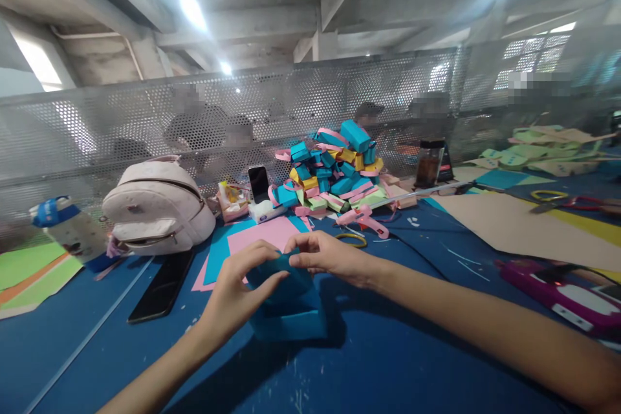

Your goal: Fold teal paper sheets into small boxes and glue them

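Observation:
A blue paper box (290, 323) stands on the blue table in front of me, its upper part rising between my hands. My left hand (250, 275) is curved around the left side of that raised part, thumb in front and fingers behind. With thumb and fingers pinched, my right hand (320, 255) grips the top edge on the right. Just beyond the hands lie pink paper sheets (262, 236) on top of blue sheets (218, 255). A pink glue gun (363, 220) rests farther back to the right, beside yellow-handled scissors (353, 240).
A heap of small paper boxes (334, 168) is piled at the back. Left are a white backpack (160, 207), a black phone (162, 288) and a bottle (72, 233). Right are large paper sheets (504, 226) and a purple power strip (557, 294). A perforated metal screen (281, 97) runs behind.

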The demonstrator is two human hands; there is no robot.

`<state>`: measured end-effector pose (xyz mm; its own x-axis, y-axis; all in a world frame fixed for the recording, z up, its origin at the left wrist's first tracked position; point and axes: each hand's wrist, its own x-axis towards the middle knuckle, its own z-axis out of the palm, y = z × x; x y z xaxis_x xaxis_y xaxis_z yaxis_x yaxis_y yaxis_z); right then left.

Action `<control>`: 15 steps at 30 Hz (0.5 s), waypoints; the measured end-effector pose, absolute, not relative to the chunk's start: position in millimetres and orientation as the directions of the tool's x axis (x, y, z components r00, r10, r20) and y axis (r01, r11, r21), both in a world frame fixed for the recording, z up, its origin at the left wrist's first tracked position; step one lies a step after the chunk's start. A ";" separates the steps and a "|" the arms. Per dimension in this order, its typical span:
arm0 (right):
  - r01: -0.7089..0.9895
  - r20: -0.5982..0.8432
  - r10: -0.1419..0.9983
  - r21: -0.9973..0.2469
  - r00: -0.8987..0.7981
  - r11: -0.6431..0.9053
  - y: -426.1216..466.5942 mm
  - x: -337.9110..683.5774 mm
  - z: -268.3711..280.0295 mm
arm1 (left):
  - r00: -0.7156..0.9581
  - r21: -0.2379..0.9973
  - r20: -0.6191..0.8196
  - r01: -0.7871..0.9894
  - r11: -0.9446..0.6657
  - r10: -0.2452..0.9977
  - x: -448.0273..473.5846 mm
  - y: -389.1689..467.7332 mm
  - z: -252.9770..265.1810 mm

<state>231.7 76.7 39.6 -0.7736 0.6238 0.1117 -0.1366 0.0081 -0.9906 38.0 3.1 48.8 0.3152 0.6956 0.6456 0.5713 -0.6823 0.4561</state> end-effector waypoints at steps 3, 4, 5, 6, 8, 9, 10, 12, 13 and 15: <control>-0.118 0.146 0.620 -0.989 -0.771 0.086 80.8 229.7 34.2 | 0.314 0.468 0.612 0.596 -0.652 0.726 36.4 2.4 41.4; -0.110 0.155 0.618 -0.988 -0.771 0.110 81.8 229.1 32.7 | 0.298 0.478 0.600 0.611 -0.631 0.743 35.5 1.6 38.7; -0.102 0.160 0.616 -0.986 -0.771 0.129 82.4 228.7 31.5 | 0.277 0.491 0.585 0.626 -0.605 0.762 34.6 0.7 36.4; -0.096 0.165 0.613 -0.985 -0.773 0.143 82.7 228.5 30.8 | 0.255 0.506 0.569 0.641 -0.577 0.782 33.9 -0.3 34.9; -0.091 0.165 0.613 -0.985 -0.773 0.149 82.3 228.6 30.8 | 0.216 0.535 0.535 0.662 -0.525 0.817 33.0 -2.1 34.1; -0.091 0.161 0.620 -0.985 -0.768 0.143 81.6 228.8 31.4 | 0.202 0.547 0.522 0.666 -0.507 0.829 32.8 -2.8 34.7; -0.092 0.155 0.629 -0.987 -0.762 0.132 80.8 229.0 32.2 | 0.192 0.555 0.516 0.667 -0.497 0.835 32.8 -3.3 35.7; -0.097 0.141 0.650 -0.990 -0.747 0.104 79.2 229.4 34.0 | 0.174 0.558 0.521 0.671 -0.488 0.836 32.9 -4.0 37.9; -0.102 0.139 0.655 -0.990 -0.743 0.094 78.7 229.4 34.6 | 0.168 0.559 0.524 0.672 -0.486 0.835 33.0 -4.2 38.7; -0.111 0.140 0.648 -0.990 -0.749 0.086 78.3 229.0 34.7 | 0.148 0.569 0.534 0.666 -0.483 0.833 33.4 -4.6 39.3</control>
